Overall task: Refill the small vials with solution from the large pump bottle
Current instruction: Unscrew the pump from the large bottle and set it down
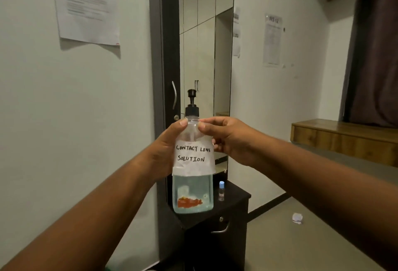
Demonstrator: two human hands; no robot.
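I hold a large clear pump bottle [192, 193] upright in front of me, above the cabinet. It has a black pump head, a white paper label reading "CONTACT LENS SOLUTION", and clear bluish liquid in its lower part. My left hand [164, 150] grips its upper body from the left. My right hand [228, 139] pinches the shoulder from the right, thumb near the neck. One small vial [221, 191] with a blue cap stands on the dark cabinet top [237, 197], just right of the bottle. Any other vials are hidden.
A tall mirror [204, 59] in a dark frame stands behind the cabinet, whose drawer has a metal handle [220, 228]. Papers hang on the walls. A wooden bench [344, 139] runs along the right. A crumpled paper [297, 218] lies on the floor.
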